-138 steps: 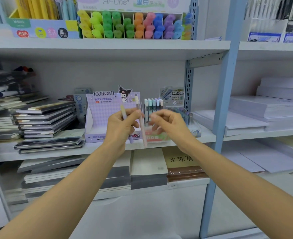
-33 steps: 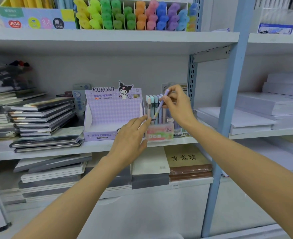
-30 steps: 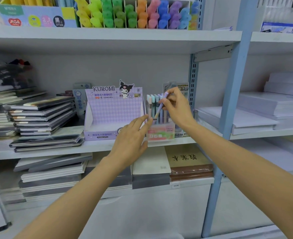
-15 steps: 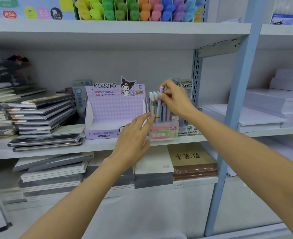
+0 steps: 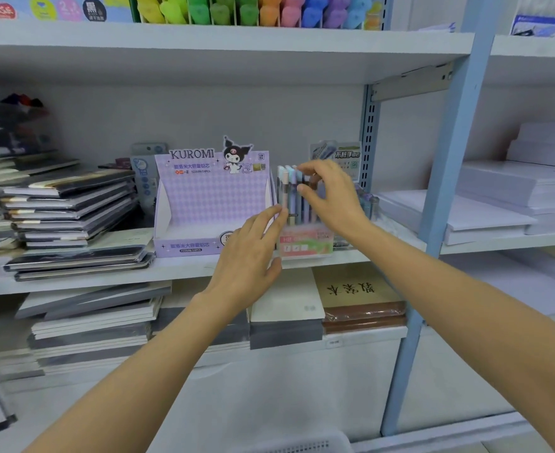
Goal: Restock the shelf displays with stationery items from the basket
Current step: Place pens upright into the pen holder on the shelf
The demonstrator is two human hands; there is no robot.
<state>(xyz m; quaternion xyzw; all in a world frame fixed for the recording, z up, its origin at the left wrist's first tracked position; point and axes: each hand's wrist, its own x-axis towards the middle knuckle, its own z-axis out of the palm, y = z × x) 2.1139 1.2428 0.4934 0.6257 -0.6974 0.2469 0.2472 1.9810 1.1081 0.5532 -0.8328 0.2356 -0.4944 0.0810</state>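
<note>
Standing upright in a clear holder (image 5: 303, 245) on the middle shelf (image 5: 106, 273), the pens (image 5: 294, 194) sit just right of the purple Kuromi box (image 5: 210, 204). The right hand (image 5: 331, 197) curls over their tops, thumb and fingers apparently pinching one pen, though blur hides which. The left hand (image 5: 248, 253) is spread, fingertips touching the holder's left side. Notebooks (image 5: 70, 207) are stacked at left, highlighters (image 5: 253, 11) on the shelf above, and a white basket (image 5: 302, 444) shows at the bottom edge.

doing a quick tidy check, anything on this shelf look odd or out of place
The purple Kuromi display box looks empty, with nothing standing in its tray, while the pen holder beside it is full. Notebook stacks at the left lean unevenly.
</note>
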